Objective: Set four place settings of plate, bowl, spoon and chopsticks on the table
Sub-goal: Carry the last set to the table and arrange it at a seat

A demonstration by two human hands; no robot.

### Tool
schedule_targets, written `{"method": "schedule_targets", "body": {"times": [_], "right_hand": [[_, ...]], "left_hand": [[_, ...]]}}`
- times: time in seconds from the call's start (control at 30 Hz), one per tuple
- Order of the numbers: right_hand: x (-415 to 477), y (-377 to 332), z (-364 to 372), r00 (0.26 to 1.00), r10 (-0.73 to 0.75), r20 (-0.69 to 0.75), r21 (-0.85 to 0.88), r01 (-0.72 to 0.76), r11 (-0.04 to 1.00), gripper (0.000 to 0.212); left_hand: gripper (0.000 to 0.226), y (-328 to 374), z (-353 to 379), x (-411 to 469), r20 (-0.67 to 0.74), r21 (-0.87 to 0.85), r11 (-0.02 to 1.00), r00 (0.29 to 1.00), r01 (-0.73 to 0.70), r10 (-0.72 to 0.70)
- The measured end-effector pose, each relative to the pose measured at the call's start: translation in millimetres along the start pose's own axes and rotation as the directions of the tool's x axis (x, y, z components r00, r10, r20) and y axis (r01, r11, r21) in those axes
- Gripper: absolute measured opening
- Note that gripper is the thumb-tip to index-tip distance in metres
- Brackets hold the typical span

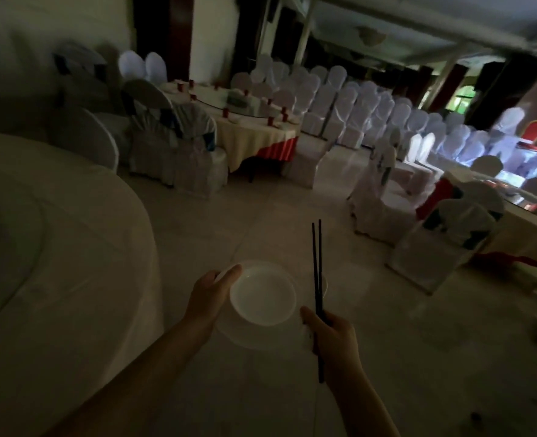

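My left hand [209, 294] grips the left rim of a white plate [238, 332] with a white bowl [262, 293] sitting on it, thumb over the edge. My right hand [332, 332] holds a pair of black chopsticks [317, 263] that point up and away; something pale shows behind them, too dim to name. Both hands are in the air above the floor, to the right of a large round table [55, 263] with a white cloth.
The room is dim. Another round table [251, 134] set with red cups stands farther back, ringed by white-covered chairs [179, 152]. More covered chairs [384, 203] and a table stand at right. Bare tiled floor [261, 200] lies ahead.
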State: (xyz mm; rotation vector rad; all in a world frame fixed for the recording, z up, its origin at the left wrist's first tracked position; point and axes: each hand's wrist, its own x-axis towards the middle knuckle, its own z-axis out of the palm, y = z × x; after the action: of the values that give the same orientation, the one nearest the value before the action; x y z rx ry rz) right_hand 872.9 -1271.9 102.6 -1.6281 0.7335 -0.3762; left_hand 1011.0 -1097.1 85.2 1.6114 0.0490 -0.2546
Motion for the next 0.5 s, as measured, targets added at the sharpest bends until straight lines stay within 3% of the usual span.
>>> {"method": "schedule_targets", "body": {"times": [0.27,0.5], "right_hand": [[174.3,-51.9,72.4,0.987,0.002,0.164,-0.045,0.005,0.999,0.034],[329.1,-70.2,146.8,0.945,-0.002,0.328,-0.058,0.022,0.998,0.03]], "left_hand": [[0.031,40.0,11.5,156.0,-0.149,-0.015,0.999,0.988,0.041,-0.042],[0.051,49.2,17.4,290.4,-0.286,0.002,0.994,0.953,0.107,-0.102]]}}
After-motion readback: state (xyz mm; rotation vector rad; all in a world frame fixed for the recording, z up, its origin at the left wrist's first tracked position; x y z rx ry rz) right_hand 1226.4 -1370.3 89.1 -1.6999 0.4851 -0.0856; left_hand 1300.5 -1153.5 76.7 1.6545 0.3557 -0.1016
